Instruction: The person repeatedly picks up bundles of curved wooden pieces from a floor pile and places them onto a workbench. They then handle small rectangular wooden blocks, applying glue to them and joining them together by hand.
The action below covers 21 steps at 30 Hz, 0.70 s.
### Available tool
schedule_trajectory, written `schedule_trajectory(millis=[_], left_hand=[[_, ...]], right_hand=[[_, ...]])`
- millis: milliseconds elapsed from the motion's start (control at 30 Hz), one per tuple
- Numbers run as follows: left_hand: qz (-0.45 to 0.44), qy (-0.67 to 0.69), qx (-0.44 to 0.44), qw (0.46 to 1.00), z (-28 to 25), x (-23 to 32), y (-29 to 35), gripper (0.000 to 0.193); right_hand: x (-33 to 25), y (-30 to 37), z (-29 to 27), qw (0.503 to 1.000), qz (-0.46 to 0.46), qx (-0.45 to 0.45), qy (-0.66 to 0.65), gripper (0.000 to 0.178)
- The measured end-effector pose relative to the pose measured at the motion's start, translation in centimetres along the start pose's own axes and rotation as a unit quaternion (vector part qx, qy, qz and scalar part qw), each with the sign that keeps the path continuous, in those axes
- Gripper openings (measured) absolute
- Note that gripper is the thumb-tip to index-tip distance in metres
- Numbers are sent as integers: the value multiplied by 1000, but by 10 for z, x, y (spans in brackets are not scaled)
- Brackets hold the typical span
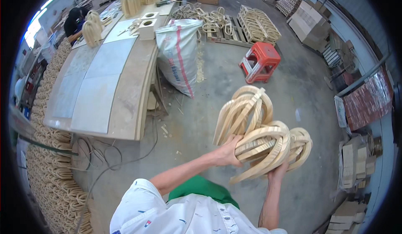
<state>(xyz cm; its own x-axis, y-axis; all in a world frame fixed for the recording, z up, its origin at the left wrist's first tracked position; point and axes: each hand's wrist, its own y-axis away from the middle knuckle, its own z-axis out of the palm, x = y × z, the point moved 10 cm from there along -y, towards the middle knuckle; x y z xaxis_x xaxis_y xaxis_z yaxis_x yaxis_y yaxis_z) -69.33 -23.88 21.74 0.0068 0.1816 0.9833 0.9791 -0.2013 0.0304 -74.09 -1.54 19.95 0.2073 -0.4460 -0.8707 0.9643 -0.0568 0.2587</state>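
Observation:
In front of me is a bunch of pale, arch-shaped wooden pieces [264,144], several overlapping in a loose cluster. My left hand [229,151] grips the near left side of the bunch, its fingers hidden behind the wood. On the right, my right hand [278,171] is wrapped around the lower edge, below a further group of looped pieces [301,146]. More arched pieces [245,110] rise at the far left of the cluster. Whether those far ones are held up too or rest on something, I cannot tell.
A long workbench [125,104] with pale boards stands at left, a white woven sack [178,54] at its side. A red stool [260,61] and pallets of wooden frames [258,24] are beyond. Stacked arches [50,158] line the left; cables [125,163] cross the floor. A person [75,22] works far left.

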Motion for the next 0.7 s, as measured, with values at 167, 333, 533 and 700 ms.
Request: schedule_trajectory(millis=[167,333,533,700], left_hand=[[11,-16,47,999,-74,-3,-125,96],[-6,-38,109,993,-159,-17,-248,93],[-65,6,221,973,-263,-30,-357,93],[-71,-13,290,954,-368,-37,-431,93]], right_hand=[[-22,-145,73,999,-30,-39,10,48],[-14,-302,160,994,7,-106,17,45],[-2,-467,292,974,68,-212,33,45],[19,-576,421,953,90,-288,32,45]])
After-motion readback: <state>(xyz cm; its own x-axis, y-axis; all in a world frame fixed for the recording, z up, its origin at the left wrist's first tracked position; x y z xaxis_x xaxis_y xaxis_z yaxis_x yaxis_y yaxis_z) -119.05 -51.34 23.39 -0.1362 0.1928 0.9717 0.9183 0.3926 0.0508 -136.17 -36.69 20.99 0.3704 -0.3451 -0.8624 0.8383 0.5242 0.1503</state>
